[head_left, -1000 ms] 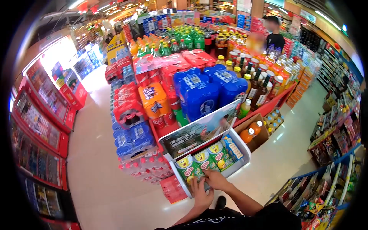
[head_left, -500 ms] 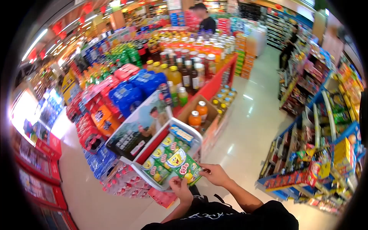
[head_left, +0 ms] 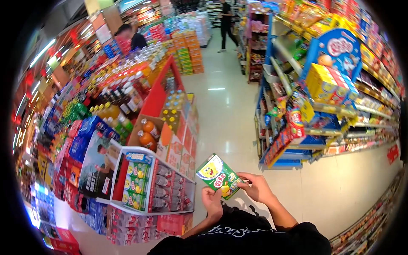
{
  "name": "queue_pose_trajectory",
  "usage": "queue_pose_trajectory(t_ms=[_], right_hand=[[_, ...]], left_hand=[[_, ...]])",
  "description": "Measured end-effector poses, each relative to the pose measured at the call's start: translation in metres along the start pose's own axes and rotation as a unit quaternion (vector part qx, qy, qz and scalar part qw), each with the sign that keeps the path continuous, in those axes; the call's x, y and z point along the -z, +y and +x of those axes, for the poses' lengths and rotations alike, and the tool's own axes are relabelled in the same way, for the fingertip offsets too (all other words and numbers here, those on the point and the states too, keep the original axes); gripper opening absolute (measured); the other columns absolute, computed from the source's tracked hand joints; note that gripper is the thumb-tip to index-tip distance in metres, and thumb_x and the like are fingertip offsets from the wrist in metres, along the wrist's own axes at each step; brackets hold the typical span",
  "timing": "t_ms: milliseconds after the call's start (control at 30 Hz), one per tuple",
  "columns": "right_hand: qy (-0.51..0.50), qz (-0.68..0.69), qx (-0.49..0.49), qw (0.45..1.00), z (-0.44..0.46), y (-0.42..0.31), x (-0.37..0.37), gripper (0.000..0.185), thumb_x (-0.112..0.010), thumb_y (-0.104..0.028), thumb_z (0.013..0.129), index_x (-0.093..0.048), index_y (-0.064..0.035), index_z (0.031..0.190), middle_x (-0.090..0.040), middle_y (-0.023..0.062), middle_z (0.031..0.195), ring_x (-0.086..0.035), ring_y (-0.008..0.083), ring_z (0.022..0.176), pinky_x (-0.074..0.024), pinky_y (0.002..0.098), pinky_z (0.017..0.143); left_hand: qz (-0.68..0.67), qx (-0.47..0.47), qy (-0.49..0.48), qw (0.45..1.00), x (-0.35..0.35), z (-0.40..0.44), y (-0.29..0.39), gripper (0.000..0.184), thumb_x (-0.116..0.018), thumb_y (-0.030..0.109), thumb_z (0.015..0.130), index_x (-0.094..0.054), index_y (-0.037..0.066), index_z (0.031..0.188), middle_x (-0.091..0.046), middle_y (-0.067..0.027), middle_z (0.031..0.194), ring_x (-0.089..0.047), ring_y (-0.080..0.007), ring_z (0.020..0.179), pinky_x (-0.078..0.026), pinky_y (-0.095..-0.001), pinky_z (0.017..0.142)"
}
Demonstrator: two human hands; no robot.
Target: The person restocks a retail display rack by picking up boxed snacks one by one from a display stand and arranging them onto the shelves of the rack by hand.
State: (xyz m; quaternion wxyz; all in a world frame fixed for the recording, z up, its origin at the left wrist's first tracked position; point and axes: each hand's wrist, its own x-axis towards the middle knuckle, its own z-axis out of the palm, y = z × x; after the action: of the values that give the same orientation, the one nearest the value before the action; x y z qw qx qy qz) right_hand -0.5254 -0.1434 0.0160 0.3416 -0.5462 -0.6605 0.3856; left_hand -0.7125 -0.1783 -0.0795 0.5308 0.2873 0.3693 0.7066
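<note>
Both my hands hold a green snack box (head_left: 219,175) with a yellow cartoon character and red-white lettering, tilted in front of my body. My left hand (head_left: 212,202) grips its lower left edge, thumb on the front. On the lower right side, my right hand (head_left: 256,187) pinches the edge between thumb and fingers. To the left, several similar green boxes (head_left: 136,182) lie in the top tray of a white-framed display stand (head_left: 115,183), apart from the box I hold.
Stacked drinks, including orange juice bottles (head_left: 147,141), line the left beside a red panel (head_left: 168,78). A blue snack shelf (head_left: 289,163) stands to the right. A tiled aisle (head_left: 221,114) runs between them. Two people, one walking (head_left: 227,27), are farther back.
My view has swung right, so the stand appears farther left. The held box has moved from over the tray to clear of it, still in both hands.
</note>
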Motion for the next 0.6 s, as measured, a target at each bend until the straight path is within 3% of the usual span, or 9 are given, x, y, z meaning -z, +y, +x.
queue_pose_trajectory(t_ms=[133,200,300,433,600], right_hand=[[0.086,0.101,-0.056,0.990,-0.036,0.038,0.035,0.040,-0.077,-0.005,0.089,-0.067,0.0018,0.127,-0.076,0.0177,0.115,-0.074,0.0177,0.097,-0.0592,0.0316,0.084],[0.144,0.166,-0.056,0.974,-0.058,0.055,0.049,0.041,-0.076,-0.001,0.089,-0.065,0.0036,0.129,-0.076,0.0171,0.117,-0.073,0.0149,0.098,-0.0592,0.0301,0.085],[0.221,0.168,-0.104,0.955,-0.090,0.075,0.078,0.049,-0.075,0.000,0.090,-0.060,0.0032,0.136,-0.073,0.0179,0.123,-0.072,0.0180,0.106,-0.0590,0.0318,0.086],[0.280,0.148,-0.161,0.935,-0.119,0.097,0.132,0.058,-0.075,-0.001,0.089,-0.055,-0.0025,0.143,-0.071,0.0177,0.124,-0.072,0.0245,0.108,-0.0595,0.0340,0.086],[0.390,0.066,-0.120,0.911,-0.139,0.112,0.212,0.065,-0.074,0.007,0.083,-0.052,-0.0050,0.143,-0.063,0.0150,0.125,-0.069,0.0262,0.110,-0.0598,0.0346,0.085]], left_hand=[[0.035,0.035,-0.096,0.994,-0.041,-0.008,-0.021,0.024,-0.064,-0.006,0.094,-0.045,0.007,0.101,-0.060,-0.0053,0.099,-0.058,-0.0094,0.090,-0.047,-0.0253,0.081],[0.051,0.053,-0.161,0.984,-0.068,-0.009,-0.033,0.024,-0.065,-0.005,0.094,-0.044,0.007,0.100,-0.052,-0.0002,0.092,-0.052,-0.0070,0.082,-0.044,-0.0232,0.076],[0.085,0.086,-0.256,0.959,-0.105,-0.014,-0.056,0.025,-0.067,-0.001,0.093,-0.045,0.009,0.099,-0.043,0.0028,0.088,-0.041,-0.0050,0.080,-0.036,-0.0224,0.073],[0.035,0.123,-0.338,0.933,-0.179,-0.023,-0.088,0.036,-0.068,-0.001,0.093,-0.042,0.008,0.116,-0.041,0.0019,0.090,-0.040,-0.0062,0.082,-0.036,-0.0228,0.073],[0.056,0.108,-0.417,0.900,-0.264,-0.034,-0.153,0.042,-0.071,-0.001,0.093,-0.041,0.003,0.123,-0.052,-0.0048,0.101,-0.049,-0.0116,0.088,-0.043,-0.0273,0.084]])
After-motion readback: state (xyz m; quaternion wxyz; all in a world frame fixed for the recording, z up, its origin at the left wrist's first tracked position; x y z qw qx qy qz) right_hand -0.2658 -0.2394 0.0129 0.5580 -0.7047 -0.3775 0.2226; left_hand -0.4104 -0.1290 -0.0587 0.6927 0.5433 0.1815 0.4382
